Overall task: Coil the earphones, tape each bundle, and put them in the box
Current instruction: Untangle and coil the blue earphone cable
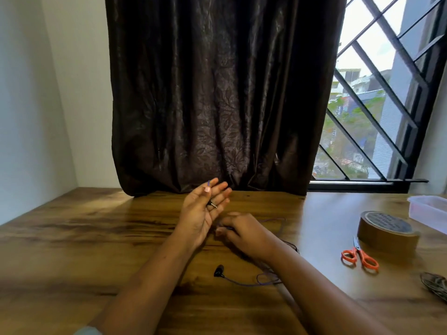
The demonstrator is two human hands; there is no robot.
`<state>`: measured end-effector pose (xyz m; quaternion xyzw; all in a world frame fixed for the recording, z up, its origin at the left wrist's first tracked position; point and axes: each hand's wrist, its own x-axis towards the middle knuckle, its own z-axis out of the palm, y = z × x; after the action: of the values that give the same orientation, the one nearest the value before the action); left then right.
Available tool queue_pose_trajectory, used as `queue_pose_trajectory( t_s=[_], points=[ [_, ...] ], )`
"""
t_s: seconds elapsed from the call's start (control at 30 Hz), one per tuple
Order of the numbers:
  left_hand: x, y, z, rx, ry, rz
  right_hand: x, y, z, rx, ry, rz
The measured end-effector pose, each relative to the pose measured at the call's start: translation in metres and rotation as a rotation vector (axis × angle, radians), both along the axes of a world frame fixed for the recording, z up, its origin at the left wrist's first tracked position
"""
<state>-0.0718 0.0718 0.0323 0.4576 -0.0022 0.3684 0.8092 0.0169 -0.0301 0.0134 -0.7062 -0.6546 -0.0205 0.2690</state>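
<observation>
My left hand (202,211) is raised over the table middle, fingers straight, with its thumb pinning the jack end of a purple earphone cable against them. My right hand (244,232) lies just right of it, fingers curled round the same cable near the tabletop. The cable trails off to the right and back under my right forearm. A black earbud (219,271) lies on the wood nearer to me. A roll of brown tape (387,229) stands at the right. A clear plastic box (429,210) sits at the far right edge.
Orange-handled scissors (360,256) lie just in front of the tape roll. A dark bundle of cable (435,285) shows at the right frame edge. A dark curtain (217,105) hangs along the table's back edge, beside a barred window.
</observation>
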Motion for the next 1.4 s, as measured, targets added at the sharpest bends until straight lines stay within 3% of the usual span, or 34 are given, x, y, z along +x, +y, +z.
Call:
queue_pose_trajectory(
  t_s=[0.1, 0.23, 0.33, 0.53, 0.7, 0.87, 1.03, 1.17, 1.27, 1.33, 1.4],
  points=[
    [0.004, 0.008, -0.006, 0.136, 0.099, 0.091, -0.005, 0.003, 0.004, 0.065, -0.020, 0.030],
    [0.006, 0.005, -0.011, 0.491, 0.309, 0.182, 0.010, -0.011, 0.015, -0.044, -0.117, -0.106],
    [0.007, 0.002, -0.018, 0.805, 0.504, 0.201, 0.021, -0.026, 0.028, 0.015, -0.174, -0.153],
    [0.001, -0.007, -0.015, 0.693, 0.622, -0.077, 0.042, -0.044, 0.035, 0.329, -0.339, -0.208],
    [-0.010, -0.016, 0.001, 0.404, 0.484, -0.388, 0.047, -0.040, 0.022, 0.519, -0.142, -0.272],
    [-0.012, -0.019, 0.008, 0.211, 0.287, -0.415, 0.035, -0.023, 0.003, 0.412, -0.029, -0.420],
    [-0.003, -0.026, 0.004, 0.135, 0.174, -0.212, 0.007, -0.001, 0.000, 0.068, 0.065, -0.325],
    [-0.003, -0.006, 0.002, 0.206, 0.116, 0.040, -0.001, -0.001, 0.005, -0.079, 0.090, -0.164],
    [-0.003, 0.005, -0.003, 0.495, 0.246, 0.257, -0.004, -0.005, 0.010, -0.197, 0.027, -0.076],
    [-0.004, 0.005, -0.006, 0.706, 0.333, 0.320, -0.002, -0.006, 0.013, -0.160, -0.118, -0.105],
    [-0.004, 0.007, -0.009, 0.855, 0.434, 0.304, 0.006, -0.010, 0.019, 0.011, -0.198, -0.138]
  ],
)
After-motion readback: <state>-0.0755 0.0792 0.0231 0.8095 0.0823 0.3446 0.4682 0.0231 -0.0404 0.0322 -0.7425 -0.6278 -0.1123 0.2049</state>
